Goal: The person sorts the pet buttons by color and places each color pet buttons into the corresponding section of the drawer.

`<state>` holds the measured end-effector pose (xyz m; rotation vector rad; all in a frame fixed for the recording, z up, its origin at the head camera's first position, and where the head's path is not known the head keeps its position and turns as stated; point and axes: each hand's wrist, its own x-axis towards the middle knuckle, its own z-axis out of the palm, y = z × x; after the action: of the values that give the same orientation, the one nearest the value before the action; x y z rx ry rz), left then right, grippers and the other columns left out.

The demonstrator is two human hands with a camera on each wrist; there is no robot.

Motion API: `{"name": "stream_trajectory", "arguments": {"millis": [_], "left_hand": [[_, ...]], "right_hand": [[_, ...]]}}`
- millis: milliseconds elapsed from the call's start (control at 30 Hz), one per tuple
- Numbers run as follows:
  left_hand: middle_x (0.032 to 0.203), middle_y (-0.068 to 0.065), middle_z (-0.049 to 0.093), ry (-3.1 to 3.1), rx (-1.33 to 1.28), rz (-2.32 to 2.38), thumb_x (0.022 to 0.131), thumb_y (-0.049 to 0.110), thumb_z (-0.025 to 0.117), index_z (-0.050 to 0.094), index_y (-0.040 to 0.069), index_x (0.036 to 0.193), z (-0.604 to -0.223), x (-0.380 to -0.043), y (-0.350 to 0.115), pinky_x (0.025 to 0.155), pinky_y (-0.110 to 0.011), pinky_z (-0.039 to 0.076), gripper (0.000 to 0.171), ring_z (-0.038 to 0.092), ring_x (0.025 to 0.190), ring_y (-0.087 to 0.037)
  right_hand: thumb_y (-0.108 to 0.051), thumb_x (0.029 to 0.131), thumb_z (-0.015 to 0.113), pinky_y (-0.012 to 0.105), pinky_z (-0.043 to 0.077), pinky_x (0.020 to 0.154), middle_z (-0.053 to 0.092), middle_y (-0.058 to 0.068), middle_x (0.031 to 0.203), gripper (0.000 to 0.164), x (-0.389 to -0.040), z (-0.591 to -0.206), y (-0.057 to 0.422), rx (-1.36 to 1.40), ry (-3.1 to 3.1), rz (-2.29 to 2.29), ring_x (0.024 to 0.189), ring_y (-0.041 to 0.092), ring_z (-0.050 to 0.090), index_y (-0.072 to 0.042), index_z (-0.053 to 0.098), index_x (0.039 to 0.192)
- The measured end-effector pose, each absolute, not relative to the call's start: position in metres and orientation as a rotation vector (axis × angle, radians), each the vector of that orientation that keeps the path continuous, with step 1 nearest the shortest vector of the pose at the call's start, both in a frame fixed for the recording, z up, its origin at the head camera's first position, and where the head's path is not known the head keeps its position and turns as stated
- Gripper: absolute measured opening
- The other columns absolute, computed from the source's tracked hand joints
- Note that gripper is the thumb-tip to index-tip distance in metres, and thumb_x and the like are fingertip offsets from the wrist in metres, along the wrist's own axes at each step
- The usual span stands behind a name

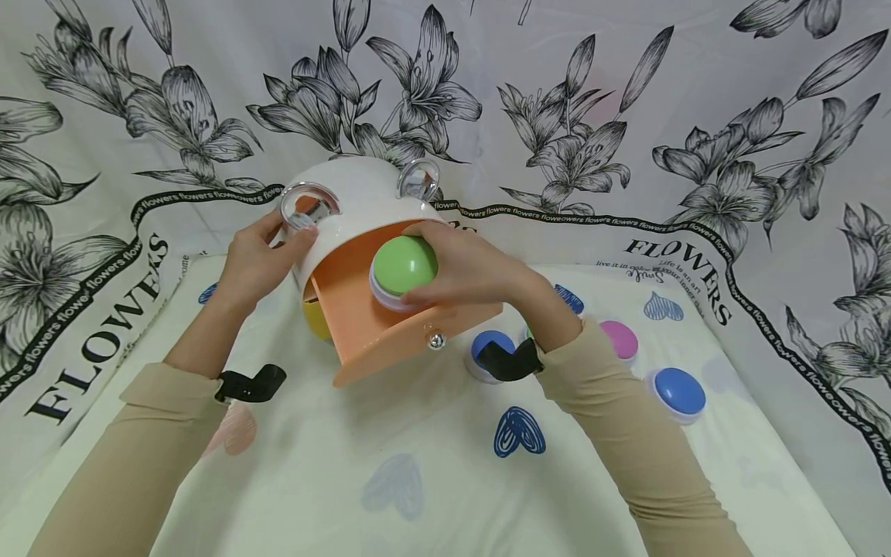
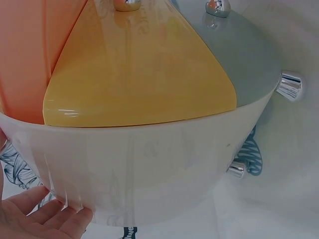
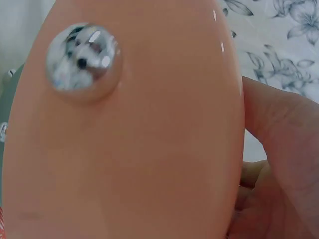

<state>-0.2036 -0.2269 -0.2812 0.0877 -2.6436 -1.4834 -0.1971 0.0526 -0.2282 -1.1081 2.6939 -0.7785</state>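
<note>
Flowered cloth (image 1: 487,46) — hands (image 1: 257,259) (image 1: 473,267) on glossy domed cabinet (image 1: 362,189), round tub (image 1: 406,265).

A pink-lidded tub (image 1: 619,340) sits on a white cloth (image 1: 487,510). One blue-lidded tub (image 1: 680,393) stands right of the pink-lidded tub and nearer the camera, another blue-lidded tub (image 1: 495,339) to its left. Behind it hangs a lily-print curtain (image 1: 578,147) with a black "flowers" band (image 1: 599,220).
</note>
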Motion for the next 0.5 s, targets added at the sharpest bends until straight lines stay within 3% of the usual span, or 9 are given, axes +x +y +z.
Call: {"name": "stream_trajectory", "arguments": {"millis": [233, 500], "left_hand": [[0.154, -0.003, 0.015, -2.651, 0.102, -1.481, 0.086, 0.056, 0.05, 0.025, 0.024, 0.147, -0.282, -0.204, -0.227, 0.105, -0.049, 0.033, 0.073, 0.021, 0.139, -0.027], [0.153, -0.002, 0.017, -2.639, 0.099, -1.501, 0.086, 0.055, 0.05, 0.026, 0.025, 0.146, -0.281, -0.204, -0.225, 0.108, -0.045, 0.032, 0.071, 0.014, 0.141, -0.02]], "right_hand": [[-0.036, 0.076, 0.071, 0.022, 0.047, 0.085, 0.054, -0.003, 0.115, 0.069, -0.194, -0.225, 0.029, -1.152, 2.636, -0.628, 0.097, 0.009, 0.052, -0.009, 0.04, 0.131], [-0.031, 0.077, 0.071, 0.019, 0.047, 0.086, 0.053, -0.002, 0.117, 0.064, -0.192, -0.225, 0.009, -1.166, 2.535, -0.615, 0.1, 0.01, 0.051, -0.009, 0.04, 0.13]]}}
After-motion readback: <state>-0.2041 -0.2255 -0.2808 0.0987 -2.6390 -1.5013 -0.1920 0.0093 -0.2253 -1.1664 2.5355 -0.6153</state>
